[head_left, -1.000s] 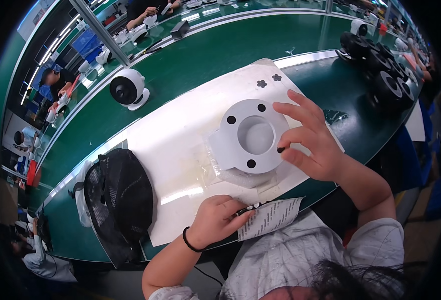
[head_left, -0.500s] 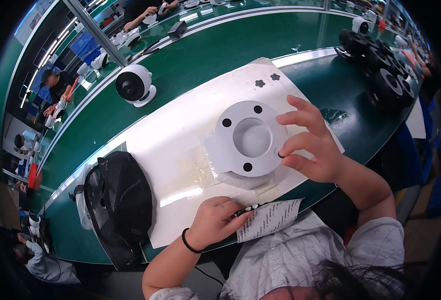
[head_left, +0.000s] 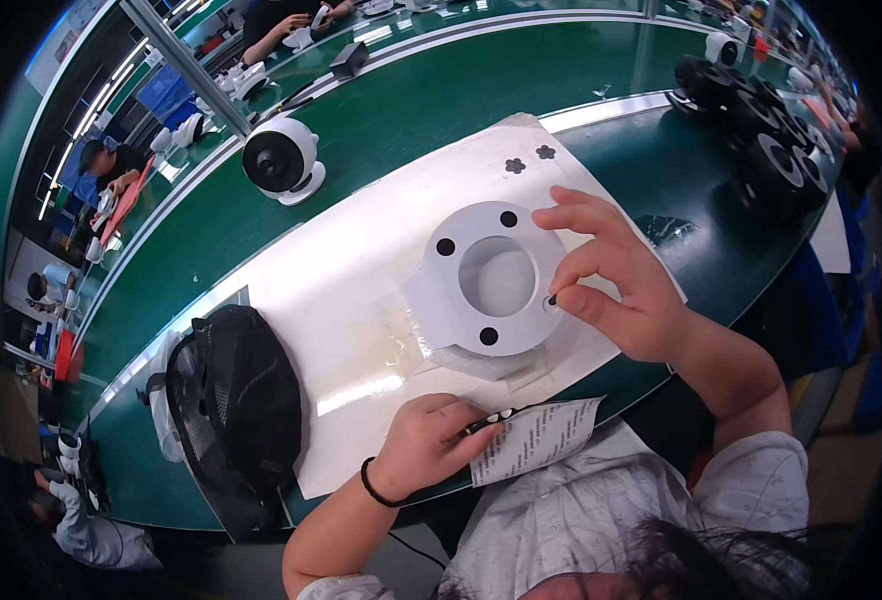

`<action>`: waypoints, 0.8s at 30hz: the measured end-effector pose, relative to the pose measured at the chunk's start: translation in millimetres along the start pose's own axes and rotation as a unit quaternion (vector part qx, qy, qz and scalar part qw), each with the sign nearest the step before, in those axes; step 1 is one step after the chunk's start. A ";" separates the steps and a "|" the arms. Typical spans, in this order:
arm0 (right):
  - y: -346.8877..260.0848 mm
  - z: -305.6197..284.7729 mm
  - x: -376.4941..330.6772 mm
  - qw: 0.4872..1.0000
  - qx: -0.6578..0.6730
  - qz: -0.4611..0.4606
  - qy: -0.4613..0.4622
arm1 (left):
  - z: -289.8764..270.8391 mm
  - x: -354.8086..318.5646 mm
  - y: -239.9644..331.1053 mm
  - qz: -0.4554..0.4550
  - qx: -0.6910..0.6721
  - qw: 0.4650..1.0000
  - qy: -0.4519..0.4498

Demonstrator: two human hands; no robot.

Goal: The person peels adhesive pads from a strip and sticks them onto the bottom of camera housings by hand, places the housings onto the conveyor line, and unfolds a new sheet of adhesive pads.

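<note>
Round white base plate (head_left: 491, 280), central bore and four small recesses around it, lying flat on a white sheet (head_left: 361, 330) over clear wrapping, near the front edge of the green tabletop (head_left: 401, 110).

Right hand (head_left: 626, 290): at the plate's right rim, thumb and index fingers (head_left: 571, 295) pinched together on a small dark pad (head_left: 552, 299), placed at the right-hand recess. Other three recesses already dark: top left, top right, bottom.

Left hand (head_left: 431, 440): at the near edge of the sheet, closed on a printed paper strip (head_left: 536, 440) carrying small dark pads along its upper edge.

Spare dark flower-shaped pieces (head_left: 529, 158), two, at the far corner of the sheet, well apart from the plate.

Handling note, by judgement: centre the pad over the recess before pressing; press flat with the fingertip, not the nail; avoid touching the adhesive side; keep the plate from sliding on the slippery wrapping; check seating flush with the other three.

Also present: black mesh fan grille (head_left: 231, 400), left of the sheet; white round camera-like unit (head_left: 281, 160), far left; row of black round units (head_left: 761, 130), far right.
</note>
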State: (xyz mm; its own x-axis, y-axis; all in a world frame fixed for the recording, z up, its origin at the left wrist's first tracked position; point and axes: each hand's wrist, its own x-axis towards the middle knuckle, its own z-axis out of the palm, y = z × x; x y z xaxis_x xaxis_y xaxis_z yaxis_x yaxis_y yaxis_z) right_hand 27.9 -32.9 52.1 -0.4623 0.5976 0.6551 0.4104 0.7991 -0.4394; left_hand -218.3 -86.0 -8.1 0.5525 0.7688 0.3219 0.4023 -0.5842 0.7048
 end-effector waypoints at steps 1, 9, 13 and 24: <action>-1.1 2.7 0.2 0.997 0.074 0.021 0.003 | -1.1 -0.5 0.7 0.000 0.000 1.000 0.000; -9.4 0.6 -0.4 0.995 -0.091 -0.043 0.003 | -5.1 -4.1 0.4 -0.007 0.007 1.000 -0.006; -8.5 0.6 -3.8 0.970 -0.202 -0.132 0.034 | -7.4 -3.9 2.6 -0.014 0.010 1.000 -0.014; -16.2 -12.6 4.6 0.991 -0.133 0.026 -0.011 | -10.4 -7.8 3.0 -0.032 0.010 0.999 -0.029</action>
State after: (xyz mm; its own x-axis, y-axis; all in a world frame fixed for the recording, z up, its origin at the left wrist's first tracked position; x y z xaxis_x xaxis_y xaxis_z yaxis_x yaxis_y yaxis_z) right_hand 29.1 -43.9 70.0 -0.4518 0.6405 0.6211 0.6248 0.7240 -0.2921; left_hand -229.0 -91.0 -2.0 0.5660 0.7889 0.2391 0.4523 -0.5397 0.7100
